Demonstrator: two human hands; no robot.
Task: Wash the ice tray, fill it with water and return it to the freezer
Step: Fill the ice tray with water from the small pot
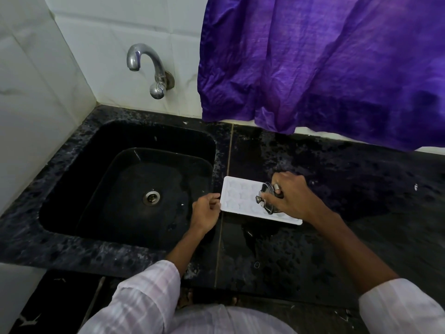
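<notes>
Beside the black sink [72, 179], on the dark speckled counter [361, 189] under a purple curtain [325, 63] and a shut wall tap [147, 66], the white ice tray [237, 198] lies flat, likely so it fills level. The left hand [204, 213] pinches its near-left edge, steadying it. The right hand [291, 198], its grip closed around a small steel vessel [266, 198], tips it over the tray's right cells; a wet patch [250, 235] shines just nearer.

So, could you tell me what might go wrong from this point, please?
1. The ice tray lies flat on the black counter right by the sink edge; a nudge from the left hand could tip it in.
2. The right hand tilts a small metal vessel over the tray; overpouring would add to the wet patch on the counter.
</notes>
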